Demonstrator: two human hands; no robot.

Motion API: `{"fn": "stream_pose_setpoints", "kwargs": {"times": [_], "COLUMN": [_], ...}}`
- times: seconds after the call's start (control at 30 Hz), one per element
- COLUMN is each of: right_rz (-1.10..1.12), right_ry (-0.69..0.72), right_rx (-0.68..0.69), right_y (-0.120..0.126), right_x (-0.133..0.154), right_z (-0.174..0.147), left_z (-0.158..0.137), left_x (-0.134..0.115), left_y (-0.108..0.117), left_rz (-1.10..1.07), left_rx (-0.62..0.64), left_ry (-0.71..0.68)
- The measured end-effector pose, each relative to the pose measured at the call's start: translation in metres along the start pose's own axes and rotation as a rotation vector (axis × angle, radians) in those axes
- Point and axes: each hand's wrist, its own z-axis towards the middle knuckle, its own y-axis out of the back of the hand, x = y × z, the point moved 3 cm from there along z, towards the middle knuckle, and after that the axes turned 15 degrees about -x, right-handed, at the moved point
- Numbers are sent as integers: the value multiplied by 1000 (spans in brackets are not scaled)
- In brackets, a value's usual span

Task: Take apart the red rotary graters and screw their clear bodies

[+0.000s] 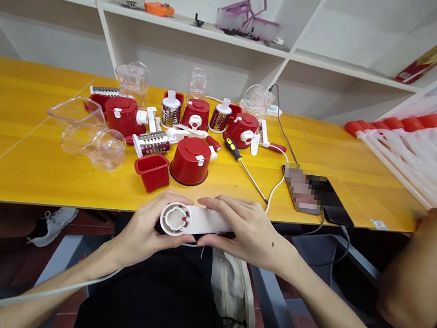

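Note:
A long white plastic part with a round, notched socket at one end is held level just off the table's front edge. A small red bit shows inside the socket. My left hand is closed around the socket end, thumb and fingers on either side. My right hand grips the other end, and its fingers hide that end. Just beyond my hands on the table are a red grater base and a small red tub.
Behind are more red bases, metal grater drums, clear plastic housings and a yellow-black screwdriver. Two phones with cables lie right. Bags with red ends lie farther right, near another person's arm.

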Motion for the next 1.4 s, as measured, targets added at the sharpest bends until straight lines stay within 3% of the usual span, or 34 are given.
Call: {"fn": "stream_pose_setpoints", "kwargs": {"times": [0.1, 0.17, 0.37, 0.43, 0.5, 0.7, 1.07, 1.17, 1.23, 1.3, 1.37, 1.4], "right_rz": [56, 183, 821, 1120, 1350, 1419, 1413, 1396, 1263, 949, 647, 551], "right_ry": [-15, -107, -820, -910, -912, -1075, -1089, -1080, -1050, -926, -673, -562], "right_rx": [105, 228, 585, 625, 606, 563, 554, 562, 551, 478, 306, 295], "right_y": [-2, -2, -9, -17, -24, -41, -43, -42, -35, -23, -9, -6], "right_x": [2, -1, -24, -24, -23, -19, -19, -24, -30, -36, -36, -32], "right_z": [11, 16, -4, -16, -23, -22, -16, -21, -17, -4, 21, 33], "left_z": [-5, -6, -5, -3, -1, 3, 20, 18, 13, 8, 5, 4], "left_x": [6, 10, 23, 27, 29, 30, 21, 23, 25, 28, 32, 33], "left_y": [-3, -3, 7, 10, 13, 17, 28, 24, 20, 17, 13, 11], "left_rz": [-26, -69, -144, -164, -157, -86, -39, -38, -76, -137, -189, -206], "left_rx": [-9, -61, -228, -239, -251, -279, -208, -226, -265, -291, -287, -272], "left_ry": [47, 84, 189, 210, 192, 114, 25, 70, 115, 138, 174, 194]}}
